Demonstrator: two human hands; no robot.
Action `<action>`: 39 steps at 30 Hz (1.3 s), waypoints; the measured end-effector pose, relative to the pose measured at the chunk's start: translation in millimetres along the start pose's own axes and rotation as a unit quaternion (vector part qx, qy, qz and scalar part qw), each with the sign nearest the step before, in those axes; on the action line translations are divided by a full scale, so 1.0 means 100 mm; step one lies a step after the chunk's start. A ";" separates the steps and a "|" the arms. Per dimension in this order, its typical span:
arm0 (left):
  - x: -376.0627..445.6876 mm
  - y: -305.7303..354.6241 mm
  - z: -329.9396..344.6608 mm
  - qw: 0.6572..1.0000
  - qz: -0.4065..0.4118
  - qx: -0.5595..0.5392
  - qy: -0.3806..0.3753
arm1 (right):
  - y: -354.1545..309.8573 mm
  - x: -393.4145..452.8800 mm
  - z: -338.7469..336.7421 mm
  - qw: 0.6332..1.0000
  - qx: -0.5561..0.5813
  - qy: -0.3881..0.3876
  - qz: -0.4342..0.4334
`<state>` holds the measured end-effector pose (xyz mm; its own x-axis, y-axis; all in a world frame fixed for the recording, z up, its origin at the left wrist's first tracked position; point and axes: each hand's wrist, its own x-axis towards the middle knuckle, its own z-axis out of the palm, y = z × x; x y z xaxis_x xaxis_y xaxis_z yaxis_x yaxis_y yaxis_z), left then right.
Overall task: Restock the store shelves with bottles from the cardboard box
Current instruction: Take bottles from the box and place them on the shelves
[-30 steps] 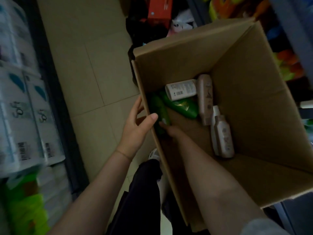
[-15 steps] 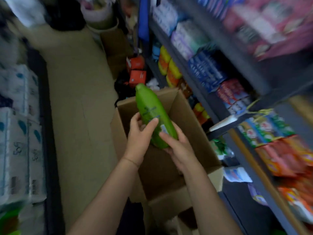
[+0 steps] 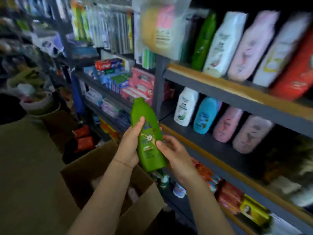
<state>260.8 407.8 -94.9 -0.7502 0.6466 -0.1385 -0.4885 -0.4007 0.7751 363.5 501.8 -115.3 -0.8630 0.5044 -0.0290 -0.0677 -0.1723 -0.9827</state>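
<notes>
I hold a green bottle (image 3: 147, 136) upright in both hands, in front of the shelves. My left hand (image 3: 129, 146) grips its left side with the thumb across the label. My right hand (image 3: 174, 154) cups its lower right side, thumb on the front. The open cardboard box (image 3: 94, 168) sits on the floor below my arms; its contents are mostly hidden by them. On the middle shelf (image 3: 208, 143) stand a white, a blue and two pink bottles. The upper shelf (image 3: 220, 89) carries another green bottle (image 3: 204, 40) beside white, pink and red ones.
Toothpaste boxes (image 3: 122, 78) fill the shelves to the left. Red and yellow packets (image 3: 237, 199) lie on the lower shelf. A bagged item (image 3: 160, 26) hangs at the top. The tan floor (image 3: 28, 167) stretches to the left, with buckets and boxes along the aisle.
Both hands have lifted the green bottle out of the box and up to shelf height. My view has swung from the box to the shelves.
</notes>
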 end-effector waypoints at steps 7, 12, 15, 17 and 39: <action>-0.05 -0.20 0.72 0.986 0.023 0.105 -0.128 | -0.42 -0.27 -0.57 0.995 -0.072 0.034 -0.064; -0.05 -0.09 1.15 0.960 0.084 0.164 -0.209 | -0.68 -0.33 -0.76 0.976 -0.079 0.108 -0.173; 0.02 0.06 1.30 0.934 0.136 0.222 -0.246 | -0.97 -0.29 -0.80 0.959 -0.084 0.134 -0.234; 0.07 0.18 1.35 0.917 0.168 0.251 -0.262 | -1.19 -0.23 -0.83 0.946 -0.100 0.150 -0.270; 1.24 -0.67 0.76 0.907 -0.010 0.353 -0.229 | -0.18 0.80 -1.23 0.894 -0.335 0.290 -0.073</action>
<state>234.1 564.0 -116.9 -0.4017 0.9157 -0.0121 0.0289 0.0259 0.9992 357.1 649.3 -122.2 -0.4518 0.8673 0.2090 0.3243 0.3778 -0.8672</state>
